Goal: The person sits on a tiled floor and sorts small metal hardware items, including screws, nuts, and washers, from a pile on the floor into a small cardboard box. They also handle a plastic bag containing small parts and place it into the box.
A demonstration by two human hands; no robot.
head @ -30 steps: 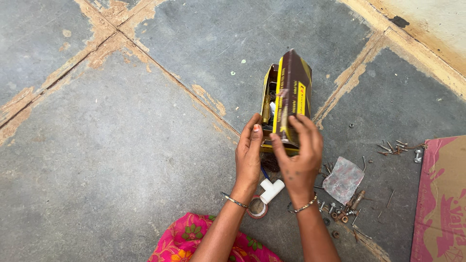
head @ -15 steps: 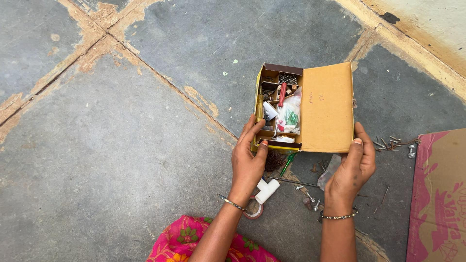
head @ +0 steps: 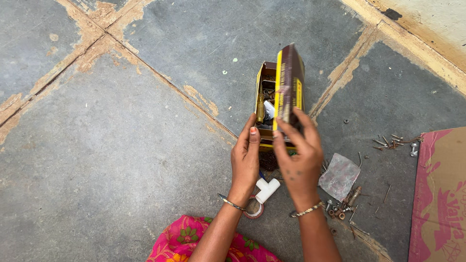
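A small brown and yellow cardboard box (head: 266, 97) sits on the stone floor, filled with small hardware and a yellow-handled tool. Its hinged lid (head: 290, 87) stands nearly upright over the box. My left hand (head: 245, 157) grips the box's near left corner. My right hand (head: 298, 157) holds the near edge of the lid with the fingers.
A white plastic pipe tee (head: 268, 189) and a tape roll (head: 254, 207) lie by my wrists. A clear plastic bag (head: 341, 175), brass fittings (head: 345, 206) and loose screws (head: 393, 142) lie to the right. A pink and brown cardboard sheet (head: 439, 194) is at the right edge.
The lid was upright a second ago, lay flat open to the right half a second ago, and now my right hand has swung it back up over the box.
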